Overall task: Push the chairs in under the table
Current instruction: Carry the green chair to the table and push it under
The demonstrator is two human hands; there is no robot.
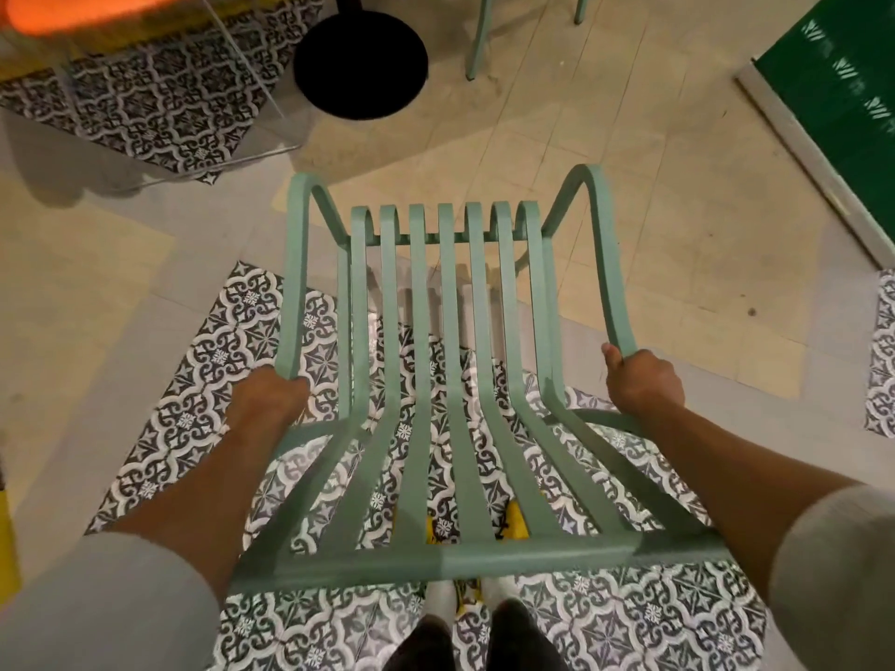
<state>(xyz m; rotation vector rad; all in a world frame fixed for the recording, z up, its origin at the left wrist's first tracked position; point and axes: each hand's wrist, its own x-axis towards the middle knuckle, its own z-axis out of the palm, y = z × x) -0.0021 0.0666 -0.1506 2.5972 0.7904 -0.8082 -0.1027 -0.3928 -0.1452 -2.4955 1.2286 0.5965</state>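
A pale green slatted metal chair (455, 360) fills the middle of the view, seen from above and behind its backrest. My left hand (266, 397) is closed around the rear end of its left armrest. My right hand (644, 377) grips the rear end of the right armrest, thumb on top. The chair's front edge points away from me toward the black round table base (361, 65) at the top. The tabletop itself is out of view.
Legs of a second green chair (477, 36) stand beyond the table base. A clear acrylic stand (193, 123) sits at the upper left, a green panel (842, 99) at the upper right. Patterned and beige tiles cover the floor; my feet are under the backrest.
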